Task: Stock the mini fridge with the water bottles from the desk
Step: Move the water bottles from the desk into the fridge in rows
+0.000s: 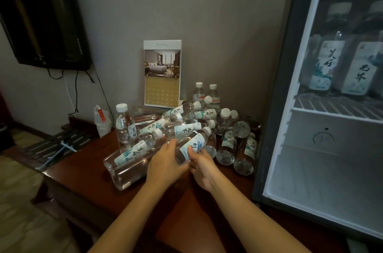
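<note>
The television (41, 14) is cut off at the top left corner, and the mini fridge (275, 107) runs off the right edge, so we see only part of its open inside. On its wire shelf (331, 107) we count two upright bottles (329, 56), blurred; whether more stand behind them we cannot tell. The pile of water bottles (186, 128) on the desk (83, 180) overlaps so much that an exact count escapes us: at least a dozen, most lying down, three plainly upright, one at the left and two at the back.

Both hands meet on one tilted bottle (194, 143) at the front of the pile, just beside the fridge. The right hand (202, 166) grips it, thumb on the label and fingers beneath. The left hand (165, 161) lies over its base; its fingers are hidden, so we cannot tell whether they close.

One calendar card (162, 74) stands against the wall, and one plastic bag (101, 122) sits at the desk's far left.
</note>
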A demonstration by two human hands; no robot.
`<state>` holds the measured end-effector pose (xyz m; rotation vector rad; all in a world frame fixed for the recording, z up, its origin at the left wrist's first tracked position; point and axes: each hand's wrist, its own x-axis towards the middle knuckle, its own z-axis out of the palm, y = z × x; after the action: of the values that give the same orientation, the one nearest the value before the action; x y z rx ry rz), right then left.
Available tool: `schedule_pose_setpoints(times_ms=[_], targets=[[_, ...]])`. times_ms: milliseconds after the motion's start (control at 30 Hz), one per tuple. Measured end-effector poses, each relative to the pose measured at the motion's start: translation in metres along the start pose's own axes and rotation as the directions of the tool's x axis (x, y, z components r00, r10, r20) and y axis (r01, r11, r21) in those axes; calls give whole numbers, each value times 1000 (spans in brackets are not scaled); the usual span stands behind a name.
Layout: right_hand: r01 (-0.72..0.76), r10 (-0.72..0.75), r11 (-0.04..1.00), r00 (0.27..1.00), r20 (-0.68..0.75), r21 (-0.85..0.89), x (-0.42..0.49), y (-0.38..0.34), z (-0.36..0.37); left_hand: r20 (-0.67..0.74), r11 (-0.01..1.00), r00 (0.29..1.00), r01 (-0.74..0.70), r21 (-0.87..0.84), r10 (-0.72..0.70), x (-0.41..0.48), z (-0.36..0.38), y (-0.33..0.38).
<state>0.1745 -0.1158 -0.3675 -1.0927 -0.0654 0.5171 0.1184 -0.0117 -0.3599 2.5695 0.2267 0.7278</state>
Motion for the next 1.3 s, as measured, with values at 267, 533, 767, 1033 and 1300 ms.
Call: schedule_pose_setpoints(times_ms=[267,533,767,1033,1300], targets=[[42,-40,989,999,20,-145,-38,-1,-13,158,991,987,58,-118,-39,-43,8,12],[168,-133,926,983,122,-338,-87,-11,-34,205,941,977,7,-338,66,-72,-4,26],[299,-227,782,954,197,-547,-150,-28,-72,74,871,991,-61,-488,111,-120,18,66],[371,-393,683,913,112,-629,-213,-71,-122,-53,801,984,-169,-575,169,-139,45,147],[405,-561,650,827,-46,-643,-251,-97,-182,-65,723,935,-313,-616,349,-127,80,229]])
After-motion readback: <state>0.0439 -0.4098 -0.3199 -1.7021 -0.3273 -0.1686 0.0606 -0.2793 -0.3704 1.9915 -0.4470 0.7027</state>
